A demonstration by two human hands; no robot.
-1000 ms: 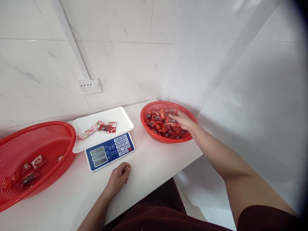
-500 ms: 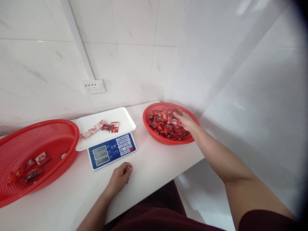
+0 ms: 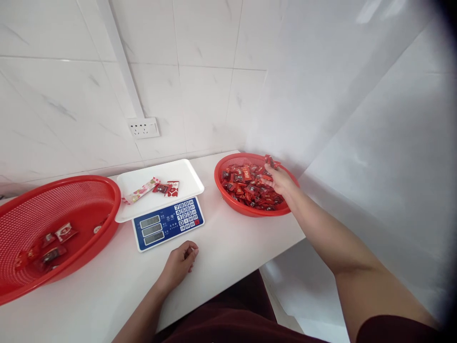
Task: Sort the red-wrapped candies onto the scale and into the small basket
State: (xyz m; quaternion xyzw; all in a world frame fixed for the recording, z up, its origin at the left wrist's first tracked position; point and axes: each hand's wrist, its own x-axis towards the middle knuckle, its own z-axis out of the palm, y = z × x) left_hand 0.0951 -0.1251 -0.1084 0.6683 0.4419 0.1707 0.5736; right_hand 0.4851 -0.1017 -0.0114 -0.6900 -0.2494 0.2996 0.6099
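Observation:
My right hand (image 3: 280, 180) is over the red basket (image 3: 235, 206) on the right, which is heaped with red wrapped candies (image 3: 246, 190). Its fingers are closed around a red candy packet (image 3: 269, 161), lifted just above the pile near the far rim; whether there is more than one in the palm I cannot see. My left hand (image 3: 180, 262) rests on the white table with its fingers curled in and nothing visible in them. Just beyond it stands a blue and white scale (image 3: 171, 228). On its white tray (image 3: 185, 171) lie a long pink-patterned packet (image 3: 141, 190) and small red packets (image 3: 166, 188).
A larger red basket (image 3: 107, 233) stands at the left with several packets (image 3: 64, 232) in its bottom. The white table (image 3: 228, 257) meets a tiled wall holding a power socket (image 3: 143, 128). A pale smooth surface (image 3: 374, 157) rises close to the right basket.
My right hand has come up from the pile with a red candy packet between its fingers. My left hand stays in place on the table. The view has shifted slightly.

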